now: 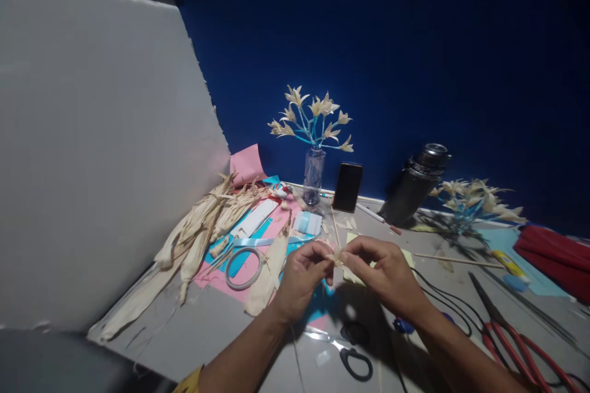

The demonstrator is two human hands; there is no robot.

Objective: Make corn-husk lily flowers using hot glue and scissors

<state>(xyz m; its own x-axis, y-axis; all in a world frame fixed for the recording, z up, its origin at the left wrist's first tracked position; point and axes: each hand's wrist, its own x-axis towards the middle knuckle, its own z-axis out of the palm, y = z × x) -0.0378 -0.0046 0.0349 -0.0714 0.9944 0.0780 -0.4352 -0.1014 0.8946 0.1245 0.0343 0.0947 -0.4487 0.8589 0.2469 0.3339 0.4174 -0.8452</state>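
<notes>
My left hand [305,275] and my right hand [385,267] meet over the middle of the table, fingertips almost touching. Between them they pinch a small pale husk piece [338,256], which sits at the top of, or against, a thin light stick [335,227]. Both hands have thumb and forefinger pressed together on it. Where the piece ends under the fingers is hidden. Behind them stands a clear glass vase [314,177] holding several cream husk flowers [322,105] on blue stems. Dried corn husks [196,236] lie in a heap to the left.
A roll of tape [244,268] lies on pink and blue paper. Black-handled scissors [356,364] are below the hands; large red-handled shears [511,344] are at right. Behind stand a phone [347,187] and a dark flask [415,184]. More husk flowers [477,199] and red cloth [555,258] are at right.
</notes>
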